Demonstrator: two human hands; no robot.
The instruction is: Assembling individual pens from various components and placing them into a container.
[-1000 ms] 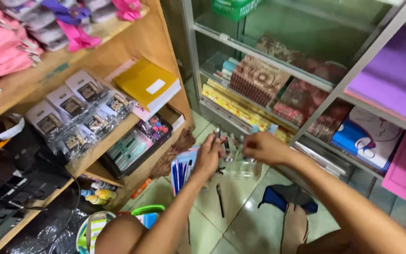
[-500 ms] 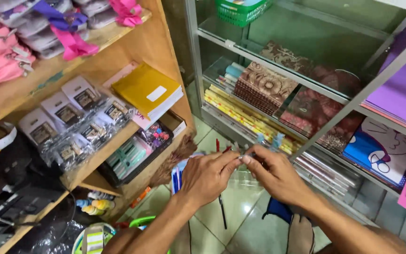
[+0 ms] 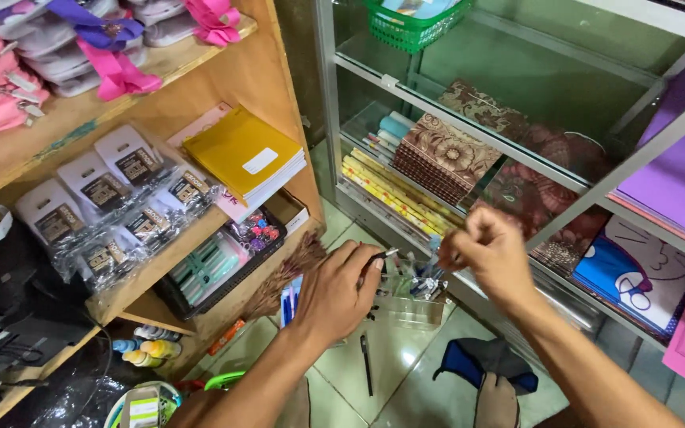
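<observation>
Pen (image 3: 384, 254) lies near-level, tip rightward, pinched by left hand (image 3: 341, 292); right hand (image 3: 491, 254) curled.

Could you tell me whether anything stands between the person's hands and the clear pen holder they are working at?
Nothing visible does. The left hand grips the clear pen holder at its side, and the right hand is at the pens standing in it.

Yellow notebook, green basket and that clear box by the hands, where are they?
yellow notebook (image 3: 241, 150): head view, middle of its cover.
green basket (image 3: 411, 30): head view, its front mesh wall.
clear box (image 3: 411, 299): head view, its front wall, between left hand (image 3: 341, 295) and right hand (image 3: 491, 255).
</observation>
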